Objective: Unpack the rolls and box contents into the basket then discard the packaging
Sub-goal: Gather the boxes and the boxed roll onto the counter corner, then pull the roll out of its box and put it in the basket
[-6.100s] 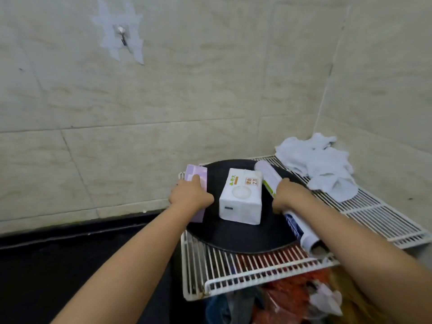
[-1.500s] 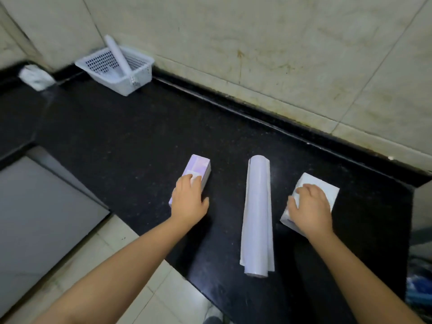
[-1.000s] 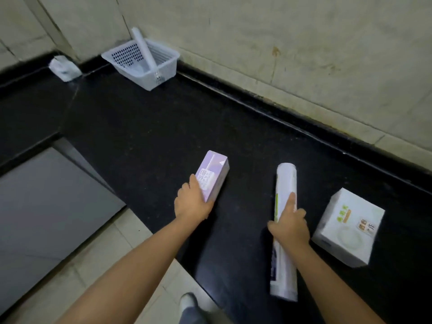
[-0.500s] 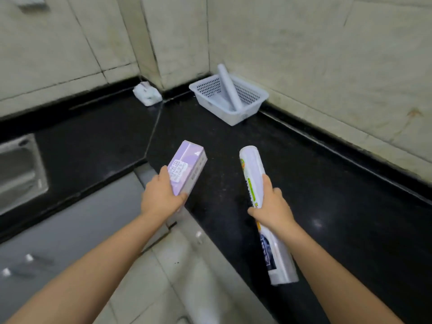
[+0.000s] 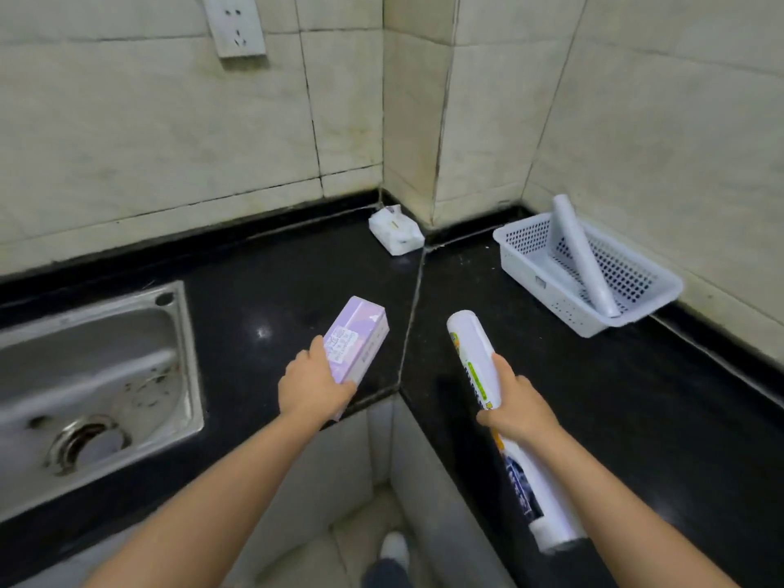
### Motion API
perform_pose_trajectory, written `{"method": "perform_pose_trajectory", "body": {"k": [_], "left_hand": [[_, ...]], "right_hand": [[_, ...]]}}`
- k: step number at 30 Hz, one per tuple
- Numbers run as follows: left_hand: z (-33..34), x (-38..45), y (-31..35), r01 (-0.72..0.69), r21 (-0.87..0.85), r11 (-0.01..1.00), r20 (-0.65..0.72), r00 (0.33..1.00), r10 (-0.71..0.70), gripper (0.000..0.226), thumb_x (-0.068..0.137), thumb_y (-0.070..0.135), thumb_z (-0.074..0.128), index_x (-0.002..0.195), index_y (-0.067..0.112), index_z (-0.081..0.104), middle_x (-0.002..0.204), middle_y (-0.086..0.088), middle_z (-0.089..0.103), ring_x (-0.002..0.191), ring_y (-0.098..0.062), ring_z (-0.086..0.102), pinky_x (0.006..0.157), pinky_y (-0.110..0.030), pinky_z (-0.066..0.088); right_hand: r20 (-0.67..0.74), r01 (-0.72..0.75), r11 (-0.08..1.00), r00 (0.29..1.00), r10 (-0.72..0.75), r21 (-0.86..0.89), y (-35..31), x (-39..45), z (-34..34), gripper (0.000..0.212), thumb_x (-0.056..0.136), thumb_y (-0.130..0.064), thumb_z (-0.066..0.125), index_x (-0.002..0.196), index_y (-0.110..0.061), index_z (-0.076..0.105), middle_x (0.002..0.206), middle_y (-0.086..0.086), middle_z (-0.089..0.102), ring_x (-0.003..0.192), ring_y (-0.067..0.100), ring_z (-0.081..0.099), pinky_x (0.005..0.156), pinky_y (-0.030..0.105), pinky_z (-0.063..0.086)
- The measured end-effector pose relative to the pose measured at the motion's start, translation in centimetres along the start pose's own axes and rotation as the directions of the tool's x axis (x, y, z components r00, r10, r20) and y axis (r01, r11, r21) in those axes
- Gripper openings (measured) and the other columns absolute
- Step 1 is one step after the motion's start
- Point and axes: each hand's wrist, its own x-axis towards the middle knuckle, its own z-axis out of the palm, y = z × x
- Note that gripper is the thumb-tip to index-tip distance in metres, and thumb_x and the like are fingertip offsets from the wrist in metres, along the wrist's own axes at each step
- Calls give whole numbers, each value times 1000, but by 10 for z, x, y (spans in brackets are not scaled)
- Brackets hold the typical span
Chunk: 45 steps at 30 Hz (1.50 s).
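Observation:
My left hand (image 5: 312, 386) grips a small purple box (image 5: 355, 337) by its near end, above the inner corner of the black counter. A long white roll in printed plastic wrap (image 5: 477, 367) is held around its middle by my right hand (image 5: 515, 407), its far end pointing at the wall. At the back right a white perforated basket (image 5: 539, 280) stands on the counter, and one pale unwrapped roll (image 5: 583, 256) leans inside it, sticking out over the far rim.
The black L-shaped counter (image 5: 615, 396) meets tiled walls. A steel sink (image 5: 97, 375) is set into it at the left. In the corner lies a white tissue pack (image 5: 395, 234). A wall socket (image 5: 234, 25) sits high up. Floor and my shoe (image 5: 392, 549) show below.
I have turned left and come closer to the corner carrying the purple box and the wrapped roll; the sink and socket have come into view. The white box on the counter is out of view.

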Motion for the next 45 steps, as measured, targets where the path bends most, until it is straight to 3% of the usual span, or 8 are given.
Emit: {"method": "perform_pose_trajectory", "body": {"k": [13, 22, 25, 28, 32, 35, 41, 45], "left_hand": [[25, 177, -1, 11, 107, 994, 136, 990, -25, 69, 78, 34, 67, 132, 10, 30, 123, -15, 52, 110, -31, 52, 85, -41, 48], [51, 207, 2, -101, 188, 977, 239, 969, 54, 87, 85, 46, 55, 145, 9, 4, 146, -18, 28, 132, -33, 33, 104, -44, 38], [51, 207, 2, -159, 284, 945, 280, 957, 76, 93, 87, 55, 46, 146, 5, -6, 156, -18, 0, 144, -39, -1, 117, -51, 14], [48, 211, 4, -261, 221, 940, 245, 948, 206, 86, 90, 53, 42, 146, 6, -2, 157, -18, -3, 144, -36, -7, 118, -49, 8], [50, 221, -2, -487, 147, 861, 231, 863, 449, 65, 97, 34, 36, 146, 5, 7, 158, -12, 5, 147, -26, -1, 120, -37, 11], [51, 224, -7, -528, 138, 838, 290, 831, 475, 57, 98, 30, 32, 146, 6, 12, 158, -11, 6, 147, -24, 2, 120, -35, 11], [48, 225, -4, -541, 162, 825, 313, 821, 477, 58, 98, 32, 34, 145, 5, 14, 157, -14, 10, 146, -26, 6, 119, -39, 15], [44, 227, 7, -537, 219, 815, 314, 829, 462, 57, 97, 37, 35, 144, 9, 19, 156, -12, 15, 146, -26, 8, 119, -42, 17]], "right_hand": [[27, -41, 995, 999, 44, -95, -62, 184, 22, 91, 78, -24, 60, 145, -24, 0, 127, 14, 39, 106, 31, 53, 72, 31, 41], [-115, -106, 991, 989, 96, -86, -70, 187, 41, 71, 86, -29, 58, 143, -12, 20, 139, 19, 36, 124, 35, 38, 98, 42, 43], [-360, 100, 985, 921, -146, -143, -79, 180, 38, 33, 72, 6, 68, 104, 9, 64, 115, 33, 59, 104, 48, 57, 87, 49, 50], [-382, 146, 915, 875, -297, -376, -87, 177, 31, 28, 39, 17, 79, 62, 2, 71, 68, 18, 71, 58, 35, 67, 48, 36, 57], [-221, -68, 872, 974, -47, -484, -96, 188, 34, 29, 85, -24, 56, 108, -6, 55, 110, 12, 55, 97, 28, 54, 73, 35, 48], [-258, -227, 891, 957, 130, -393, -100, 193, 39, 44, 88, -40, 49, 120, -10, 43, 120, 13, 47, 108, 28, 45, 82, 34, 46], [-198, -334, 846, 941, 275, -415, -90, 204, 29, 59, 88, -36, 51, 134, -10, 25, 124, 18, 51, 112, 33, 46, 89, 39, 44], [-140, -317, 917, 947, 290, -244, -82, 203, 20, 53, 87, -27, 53, 130, -6, 29, 124, 22, 50, 110, 37, 50, 91, 40, 43]]}}
